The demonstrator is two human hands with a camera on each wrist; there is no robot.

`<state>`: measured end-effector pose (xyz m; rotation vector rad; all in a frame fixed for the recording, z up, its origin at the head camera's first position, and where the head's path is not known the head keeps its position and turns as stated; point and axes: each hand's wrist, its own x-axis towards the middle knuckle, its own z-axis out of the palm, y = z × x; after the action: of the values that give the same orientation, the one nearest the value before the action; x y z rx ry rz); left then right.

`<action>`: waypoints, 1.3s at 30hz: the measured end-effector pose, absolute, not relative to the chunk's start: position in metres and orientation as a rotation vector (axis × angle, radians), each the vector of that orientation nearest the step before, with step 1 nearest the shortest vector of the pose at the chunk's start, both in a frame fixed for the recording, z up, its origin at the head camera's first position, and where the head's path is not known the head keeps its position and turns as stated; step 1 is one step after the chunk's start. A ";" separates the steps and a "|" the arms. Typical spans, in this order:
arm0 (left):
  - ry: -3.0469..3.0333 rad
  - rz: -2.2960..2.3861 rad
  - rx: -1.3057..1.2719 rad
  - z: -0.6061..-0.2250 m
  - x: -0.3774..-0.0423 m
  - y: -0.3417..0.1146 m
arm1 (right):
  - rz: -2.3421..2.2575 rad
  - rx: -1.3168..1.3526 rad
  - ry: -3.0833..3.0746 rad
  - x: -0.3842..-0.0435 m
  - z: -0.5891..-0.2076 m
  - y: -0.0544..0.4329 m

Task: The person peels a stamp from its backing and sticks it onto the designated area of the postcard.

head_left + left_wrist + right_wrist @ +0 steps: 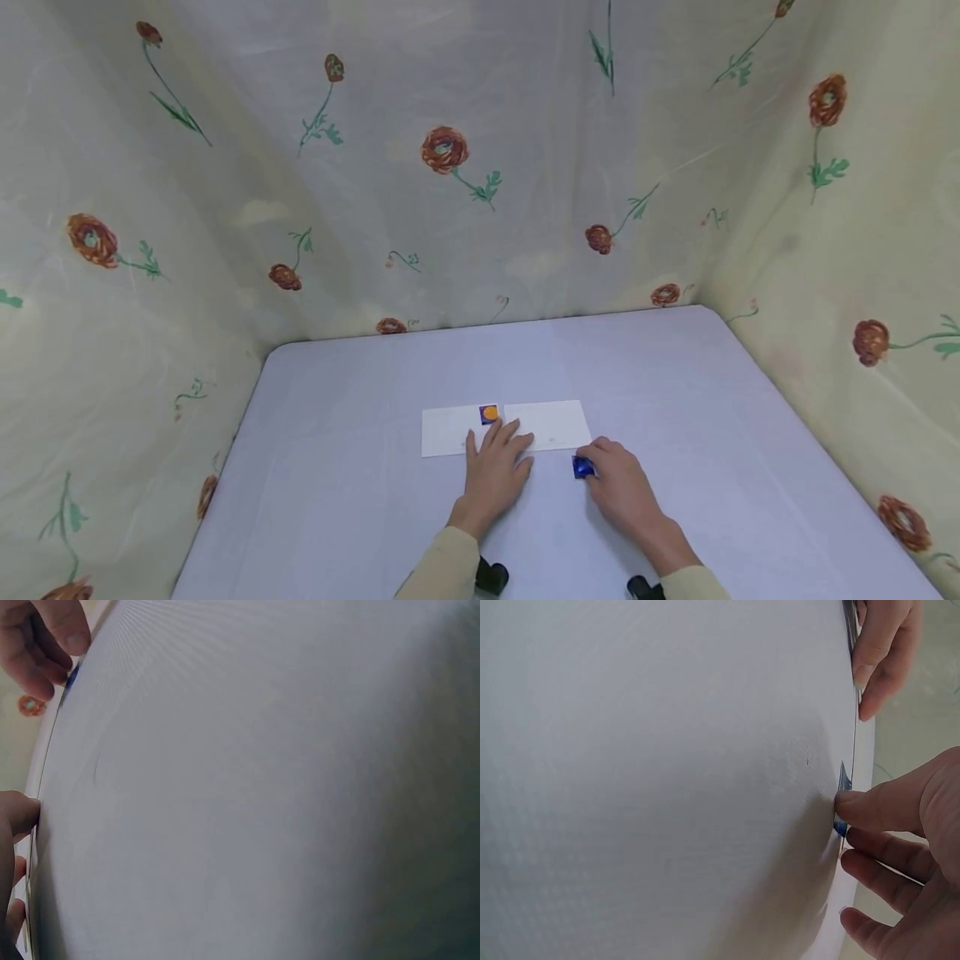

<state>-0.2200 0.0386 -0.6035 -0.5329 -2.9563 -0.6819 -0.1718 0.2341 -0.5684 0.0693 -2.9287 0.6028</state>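
Soft light, faint shadows — wrist views dimmer

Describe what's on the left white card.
On the card: a small square with an orange circle, near its right end. What the left hand covers there can't be seen.

One table (322, 483) carried two white paper rectangles (447, 435) (546, 420) between its left and right edges. There was one purple-and-orange square (489, 414) and, closer to the right edge, one blue square (581, 467). Toward the near side showed two hands (495, 468) (622, 485), two pale sleeves (444, 568) (696, 583) and two black pieces (492, 577) (645, 588) by the sleeves. The table had two rounded far corners (281, 353) (699, 314).
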 end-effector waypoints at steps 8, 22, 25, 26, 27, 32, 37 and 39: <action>-2.963 -0.663 -0.536 -0.602 -0.220 0.037 | 0.597 0.053 -2.939 -0.176 -0.572 0.234; -2.973 -0.631 -0.559 -0.604 -0.220 0.037 | 0.751 -0.020 -3.002 -0.177 -0.563 0.230; -2.971 -0.640 -0.556 -0.603 -0.219 0.037 | 0.773 -0.029 -3.005 -0.177 -0.562 0.229; -2.969 -0.646 -0.556 -0.602 -0.219 0.037 | 0.775 -0.030 -3.005 -0.177 -0.562 0.228; -2.972 -0.652 -0.555 -0.602 -0.219 0.036 | 0.778 -0.032 -3.004 -0.177 -0.562 0.228; -2.975 -0.662 -0.558 -0.600 -0.219 0.036 | 0.785 -0.041 -2.998 -0.178 -0.563 0.229; -2.969 -0.671 -0.563 -0.599 -0.219 0.035 | 0.749 -0.032 -2.993 -0.180 -0.566 0.231; -2.966 -0.661 -0.566 -0.601 -0.220 0.035 | 0.733 -0.016 -2.979 -0.180 -0.568 0.232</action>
<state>-0.2205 0.0352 -0.6015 -0.5664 -2.9656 -0.6610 -0.1801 0.2322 -0.5676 -0.0165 -2.9787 0.7333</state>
